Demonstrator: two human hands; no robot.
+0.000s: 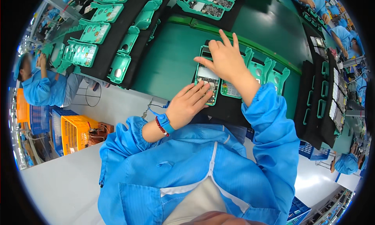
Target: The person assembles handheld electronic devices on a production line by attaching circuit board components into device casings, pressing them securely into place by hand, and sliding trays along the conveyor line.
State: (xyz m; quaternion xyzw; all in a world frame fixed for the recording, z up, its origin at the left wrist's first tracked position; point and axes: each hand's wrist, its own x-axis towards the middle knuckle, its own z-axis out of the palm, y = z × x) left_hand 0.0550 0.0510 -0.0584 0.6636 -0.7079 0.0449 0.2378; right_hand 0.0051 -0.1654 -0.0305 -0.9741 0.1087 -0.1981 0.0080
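Observation:
In front of me lies a green plastic device housing point(211, 104) with a circuit board point(214, 85) and a silver-grey plate point(206, 73) inside it. My left hand point(189, 103) reaches in from the left, its fingers stretched out over the lower part of the board. A blue strap point(166, 124) and a red bead bracelet point(160, 127) circle that wrist. Above the housing's upper end is my right hand point(226, 60), fingers spread and thumb pointing left. It hides part of the housing, and whether its fingertips touch anything cannot be made out.
More green housings point(277, 80) stand just right, on black matting. Further rows of housings point(95, 32) line the left side; housings with boards point(205, 6) sit at the back. A green rail point(250, 39) crosses the bench. A co-worker point(47, 84) sits left near yellow baskets point(78, 133).

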